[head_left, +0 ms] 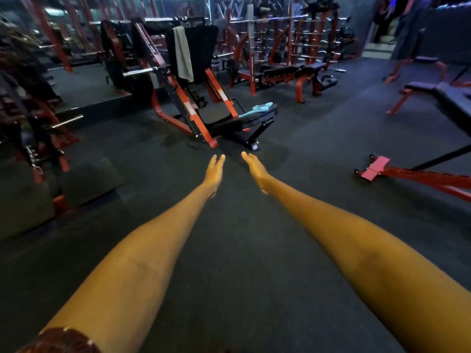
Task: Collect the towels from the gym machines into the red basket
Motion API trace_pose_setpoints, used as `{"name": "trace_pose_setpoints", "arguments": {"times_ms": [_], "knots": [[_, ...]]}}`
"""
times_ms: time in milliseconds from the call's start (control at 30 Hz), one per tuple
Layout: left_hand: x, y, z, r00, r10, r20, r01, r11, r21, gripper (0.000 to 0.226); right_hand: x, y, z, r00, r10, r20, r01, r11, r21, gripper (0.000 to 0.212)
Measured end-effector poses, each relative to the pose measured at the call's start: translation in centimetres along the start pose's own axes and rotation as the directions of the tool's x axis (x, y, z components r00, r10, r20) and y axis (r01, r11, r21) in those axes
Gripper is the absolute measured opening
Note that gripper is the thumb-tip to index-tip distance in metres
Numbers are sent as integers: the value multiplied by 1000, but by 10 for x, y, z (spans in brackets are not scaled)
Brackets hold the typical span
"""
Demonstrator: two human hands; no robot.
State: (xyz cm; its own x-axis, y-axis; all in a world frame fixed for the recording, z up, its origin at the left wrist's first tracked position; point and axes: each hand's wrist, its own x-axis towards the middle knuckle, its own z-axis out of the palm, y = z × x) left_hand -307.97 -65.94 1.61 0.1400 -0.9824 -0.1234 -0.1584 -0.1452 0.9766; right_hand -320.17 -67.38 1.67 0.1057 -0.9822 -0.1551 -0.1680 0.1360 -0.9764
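Over bare dark floor, mid-scene: left hand and right hand, both stretched forward, fingers flat and open, holding nothing.

Task items, far of the hands: blue towel, crumpled on the seat pad of the leg press machine; grey towel, draped over the top of that machine's black back pad, hanging down its front. Both well apart from either hand. Red basket: not in view.

Risks, as judged:
- Grey towel hangs high and far; a pull from below may snag it on the frame.
- With no basket at hand, towels must be carried loose; one may drop.
- Red frame feet at the machine's base lie on the approach; trip hazard.

Surroundings: low red sled frame on the floor, right; benches far right; racks and plates, left, blurred. Open floor between hands and machine.
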Motion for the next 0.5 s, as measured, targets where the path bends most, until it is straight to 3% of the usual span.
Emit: {"name": "trace_pose_setpoints", "arguments": {"times_ms": [500], "knots": [[364,25,48,1000,-3,-3,3,1000,9,58,344,-26,-44,997,-9,-70,14,997,70,63]]}}
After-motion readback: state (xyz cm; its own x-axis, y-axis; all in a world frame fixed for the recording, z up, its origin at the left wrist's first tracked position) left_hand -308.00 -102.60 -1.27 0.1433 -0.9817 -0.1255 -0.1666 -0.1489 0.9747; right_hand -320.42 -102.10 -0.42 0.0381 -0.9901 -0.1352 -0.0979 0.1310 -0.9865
